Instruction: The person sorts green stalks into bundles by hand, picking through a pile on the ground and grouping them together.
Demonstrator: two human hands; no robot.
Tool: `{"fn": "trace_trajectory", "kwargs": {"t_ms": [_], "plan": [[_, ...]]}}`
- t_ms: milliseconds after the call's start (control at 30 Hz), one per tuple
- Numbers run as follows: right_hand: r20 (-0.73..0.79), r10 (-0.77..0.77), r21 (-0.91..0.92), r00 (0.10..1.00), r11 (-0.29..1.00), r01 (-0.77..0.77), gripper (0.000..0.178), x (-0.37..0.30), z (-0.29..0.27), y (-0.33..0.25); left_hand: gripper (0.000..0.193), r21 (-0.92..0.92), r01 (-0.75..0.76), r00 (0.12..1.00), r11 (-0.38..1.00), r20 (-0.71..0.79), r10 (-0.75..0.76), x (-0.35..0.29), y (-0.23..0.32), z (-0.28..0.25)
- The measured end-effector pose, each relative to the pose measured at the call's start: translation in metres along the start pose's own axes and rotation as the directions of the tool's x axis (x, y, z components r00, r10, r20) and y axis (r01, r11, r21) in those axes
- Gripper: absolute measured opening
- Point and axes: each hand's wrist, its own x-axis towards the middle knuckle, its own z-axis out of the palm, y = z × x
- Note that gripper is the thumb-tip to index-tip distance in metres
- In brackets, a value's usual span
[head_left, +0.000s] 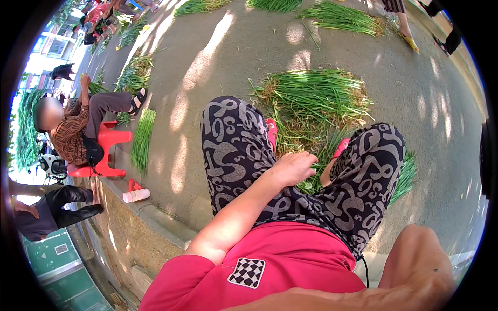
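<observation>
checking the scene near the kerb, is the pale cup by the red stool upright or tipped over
Tipped over. The pale cup lies on its side on the kerb edge, its length running flat along the ground, just below the red stool.

Outdoors, daylight w/ dappled tree shade on grey asphalt ground (218,62). Concrete curb (155,217) runs along the left, green painted surface (57,259) below it. Red plastic stool (109,147) on the asphalt by the curb, a seated person (72,124) on it. White cup (136,195) lies nr the curb. Pale bldg (44,57) far left, hedge (26,129) beside it.
</observation>
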Motion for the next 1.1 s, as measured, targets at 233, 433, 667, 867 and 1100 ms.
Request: {"fn": "trace_trajectory", "kwargs": {"t_ms": [233,433,667,867,1100], "plan": [[-0.022,-0.004,0.011,1.000,1.000,0.004,0.036,0.000,0.002,0.001,0.039,0.009,-0.006,1.000,1.000,-0.004,0.006,-0.003,0.004,-0.004],[-0.019,-0.004,0.017,1.000,1.000,0.004,0.035,0.002,0.004,-0.001,0.039,-0.030,-0.048,0.999,0.998,-0.008,0.048,0.003,-0.001,0.008],[-0.004,-0.013,0.009,1.000,1.000,0.013,0.033,0.001,0.003,-0.006,0.037,0.010,-0.042,0.999,0.999,0.008,0.041,0.006,0.002,0.003],[-0.019,-0.029,0.018,0.999,0.999,0.029,0.032,0.001,0.001,0.002,0.038,0.041,-0.008,1.000,0.999,-0.003,0.009,0.002,0.000,0.000],[-0.020,-0.024,0.025,1.000,0.999,0.025,0.030,0.002,0.002,0.003,0.037,0.022,0.006,1.000,1.000,0.029,-0.007,0.002,0.006,0.000]]}}
